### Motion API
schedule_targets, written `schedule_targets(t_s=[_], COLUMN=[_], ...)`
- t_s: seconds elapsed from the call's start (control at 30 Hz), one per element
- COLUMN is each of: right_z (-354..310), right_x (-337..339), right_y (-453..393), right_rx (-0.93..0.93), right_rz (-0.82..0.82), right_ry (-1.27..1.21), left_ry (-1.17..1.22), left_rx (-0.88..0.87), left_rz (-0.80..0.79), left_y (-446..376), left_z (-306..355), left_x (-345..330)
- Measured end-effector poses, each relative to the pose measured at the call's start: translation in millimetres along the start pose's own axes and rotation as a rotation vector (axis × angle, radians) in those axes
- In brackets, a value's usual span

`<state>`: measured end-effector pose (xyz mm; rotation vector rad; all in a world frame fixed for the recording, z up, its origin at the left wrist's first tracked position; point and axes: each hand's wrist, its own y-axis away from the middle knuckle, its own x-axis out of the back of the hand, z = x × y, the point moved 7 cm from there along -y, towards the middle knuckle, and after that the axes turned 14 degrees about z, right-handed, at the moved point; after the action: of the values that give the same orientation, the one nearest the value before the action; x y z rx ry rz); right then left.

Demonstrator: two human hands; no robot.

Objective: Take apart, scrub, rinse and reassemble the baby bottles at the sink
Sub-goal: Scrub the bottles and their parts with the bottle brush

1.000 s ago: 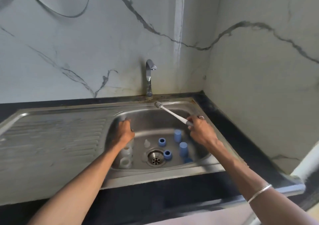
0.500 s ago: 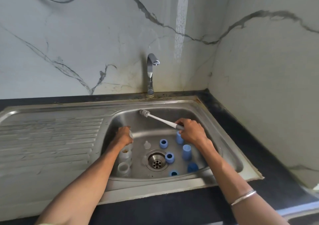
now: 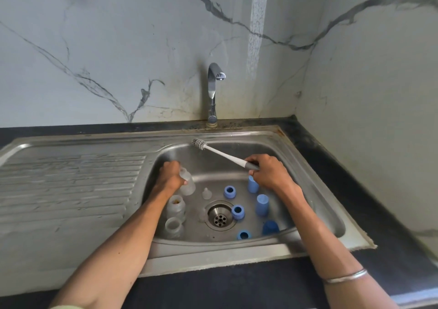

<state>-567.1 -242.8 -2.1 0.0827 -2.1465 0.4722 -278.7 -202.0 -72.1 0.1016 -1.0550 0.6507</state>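
Baby bottle parts lie scattered over the floor of the steel sink. The left hand has its fingers curled round a clear bottle at the left side of the basin, tilted with its neck toward the back wall. Just in front of it, along the same left wall, stand two more clear bottles, one with something brownish at its mouth and the nearest one open-topped. The right hand grips the grey handle of a bottle brush, whose white shaft slants up and left so that the bristled head hangs over the back rim of the basin, below the tap.

Around the drain the small parts crowd the floor: a clear teat stands just behind it, a blue ring beside the teat, another blue ring touching the drain's right edge, and a third near the front wall. Three blue caps stand to the right: one partly hidden under the right hand, one in front of it, and a darker one nearest the front. A ribbed draining board stretches left of the basin, and the dark counter frames the sink. A metal bangle circles the right forearm.
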Motion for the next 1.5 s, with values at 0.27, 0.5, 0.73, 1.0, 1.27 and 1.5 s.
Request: schedule_targets(t_s=[0.27,0.5,0.73,1.0,1.27,1.5], right_z=[6,2,-4,-5,-12,2], right_x=[7,22,24,36,38,32], right_y=[-1,0,3,-1,1,-7], right_rx=[-0.049,-0.058,0.046,0.087,0.122,0.102], right_rz=[0.013,0.092,0.089,0.111,0.104,0.091], right_ry=[-0.117,-0.264,-0.216,-0.098,-0.014,-0.001], left_ry=[0.311,0.540,0.572,0.437,0.448,0.312], left_rx=[0.037,-0.011,-0.285,-0.340,-0.290,-0.304], left_rz=[0.207,0.412,0.590,0.499,0.449,0.316], left_y=[-2,14,31,10,4,2], left_z=[17,25,33,5,5,7], left_x=[38,77,102,105,106,95])
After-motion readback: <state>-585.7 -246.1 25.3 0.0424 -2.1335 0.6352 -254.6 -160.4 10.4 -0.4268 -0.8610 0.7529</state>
